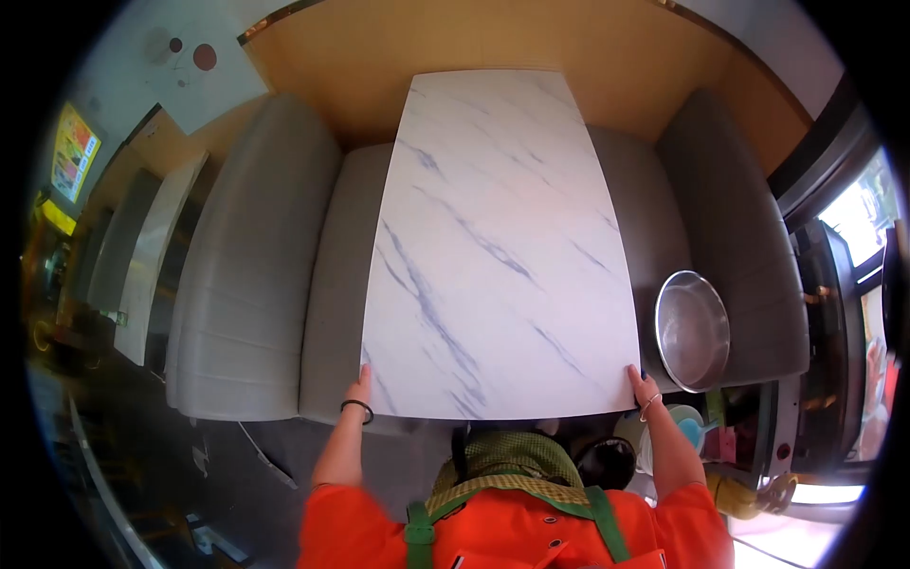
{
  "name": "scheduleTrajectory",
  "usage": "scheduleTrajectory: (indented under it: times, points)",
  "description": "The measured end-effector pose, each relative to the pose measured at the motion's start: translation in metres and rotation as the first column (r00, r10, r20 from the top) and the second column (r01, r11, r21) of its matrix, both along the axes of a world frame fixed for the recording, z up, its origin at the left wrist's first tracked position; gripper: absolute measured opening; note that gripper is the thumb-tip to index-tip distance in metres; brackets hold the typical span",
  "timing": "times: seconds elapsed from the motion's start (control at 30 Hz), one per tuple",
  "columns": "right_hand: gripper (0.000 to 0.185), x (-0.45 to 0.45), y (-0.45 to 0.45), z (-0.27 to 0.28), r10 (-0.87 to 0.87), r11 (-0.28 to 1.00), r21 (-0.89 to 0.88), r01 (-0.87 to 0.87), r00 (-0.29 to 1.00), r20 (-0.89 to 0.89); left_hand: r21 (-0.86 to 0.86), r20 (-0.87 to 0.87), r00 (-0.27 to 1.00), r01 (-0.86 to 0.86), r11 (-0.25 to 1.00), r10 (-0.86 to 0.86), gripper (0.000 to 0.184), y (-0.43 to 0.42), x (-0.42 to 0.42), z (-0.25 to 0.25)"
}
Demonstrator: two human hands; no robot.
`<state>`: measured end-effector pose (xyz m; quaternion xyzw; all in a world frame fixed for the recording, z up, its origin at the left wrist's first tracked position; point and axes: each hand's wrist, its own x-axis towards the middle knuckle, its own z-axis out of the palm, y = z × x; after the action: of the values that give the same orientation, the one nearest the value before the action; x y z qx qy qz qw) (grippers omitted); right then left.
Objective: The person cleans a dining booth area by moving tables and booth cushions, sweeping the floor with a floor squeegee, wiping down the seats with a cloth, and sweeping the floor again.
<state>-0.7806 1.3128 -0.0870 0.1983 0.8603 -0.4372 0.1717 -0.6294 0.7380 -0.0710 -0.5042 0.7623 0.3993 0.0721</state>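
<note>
A white marble-patterned table (pixel 493 247) stretches away in front of me between two grey bench seats. My left hand (pixel 359 387) grips its near left corner, thumb on the edge and the other fingers hidden beneath. At the near right corner, my right hand (pixel 644 387) holds the edge in the same way. A dark band circles my left wrist and a light bracelet my right. On the right bench, close to my right hand, rests a round metal bowl (pixel 693 331).
Grey padded benches stand left (pixel 251 266) and right (pixel 744 256) of the table. A wooden wall panel (pixel 370 57) closes the far end. Containers, one with a light-blue item (pixel 689 423), sit low at right. Another table (pixel 156 256) stands at far left.
</note>
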Motion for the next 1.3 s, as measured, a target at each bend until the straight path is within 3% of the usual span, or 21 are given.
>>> scheduleTrajectory:
  times: [0.07, 0.13, 0.2, 0.4, 0.53, 0.6, 0.67, 0.8, 0.87, 0.97, 1.07, 1.13, 1.3]
  points:
    - [0.062, 0.003, -0.012, 0.031, 0.027, 0.997, 0.074, -0.030, 0.999, 0.042, 0.099, 0.072, 0.997, 0.006, 0.995, -0.013, 0.082, -0.007, 0.000, 0.033]
    - [0.064, 0.010, -0.023, 0.068, -0.003, 0.998, 0.061, -0.007, 0.989, 0.149, 0.094, 0.043, 0.999, 0.011, 0.995, -0.015, 0.082, -0.021, 0.008, 0.032]
    - [0.066, 0.019, -0.014, 0.067, -0.008, 0.998, 0.070, 0.002, 0.996, 0.092, 0.087, -0.001, 1.000, 0.022, 0.996, -0.022, 0.082, -0.022, 0.017, 0.038]
    - [0.065, 0.085, 0.004, 0.078, 0.057, 0.991, 0.119, -0.057, 0.998, 0.002, 0.062, 0.077, 0.997, -0.010, 0.998, 0.005, 0.081, 0.010, 0.079, 0.064]
    - [0.067, 0.150, 0.019, 0.089, 0.004, 1.000, -0.013, -0.003, 0.992, 0.130, 0.276, -0.046, 0.988, -0.128, 0.953, 0.146, 0.080, 0.011, 0.148, 0.053]
    - [0.072, 0.186, 0.021, 0.108, 0.034, 0.994, 0.101, -0.042, 0.996, 0.088, 0.327, -0.072, 0.991, -0.087, 0.941, 0.117, 0.077, 0.030, 0.176, 0.070]
    - [0.073, 0.222, 0.025, 0.103, 0.001, 0.995, 0.100, -0.012, 0.995, 0.104, 0.319, -0.061, 0.988, -0.112, 0.941, 0.138, 0.077, 0.017, 0.212, 0.051]
    - [0.076, 0.292, 0.022, 0.099, 0.006, 0.993, 0.119, -0.026, 0.986, 0.164, 0.301, -0.033, 0.992, -0.103, 0.948, 0.118, 0.077, 0.021, 0.272, 0.061]
    - [0.075, 0.334, 0.016, 0.094, -0.003, 0.993, 0.117, -0.016, 0.988, 0.155, 0.391, -0.084, 0.984, -0.111, 0.914, 0.156, 0.075, 0.008, 0.301, 0.050]
    - [0.073, 0.390, 0.000, 0.107, -0.053, 0.993, 0.115, 0.037, 0.989, 0.140, 0.397, -0.189, 0.977, -0.016, 0.918, 0.099, 0.073, 0.000, 0.344, 0.047]
    - [0.071, 0.455, -0.011, 0.115, -0.091, 0.991, 0.113, 0.068, 0.974, 0.207, 0.398, -0.073, 0.995, -0.035, 0.917, 0.070, 0.072, -0.009, 0.395, 0.053]
    - [0.069, 0.496, -0.006, 0.089, -0.186, 0.981, 0.103, 0.166, 0.955, 0.230, 0.377, -0.068, 0.996, -0.026, 0.926, 0.055, 0.072, -0.014, 0.432, 0.048]
    - [0.069, 0.582, -0.002, 0.100, -0.180, 0.981, 0.112, 0.159, 0.960, 0.216, 0.339, -0.119, 0.993, 0.063, 0.939, -0.023, 0.071, -0.005, 0.515, 0.035]
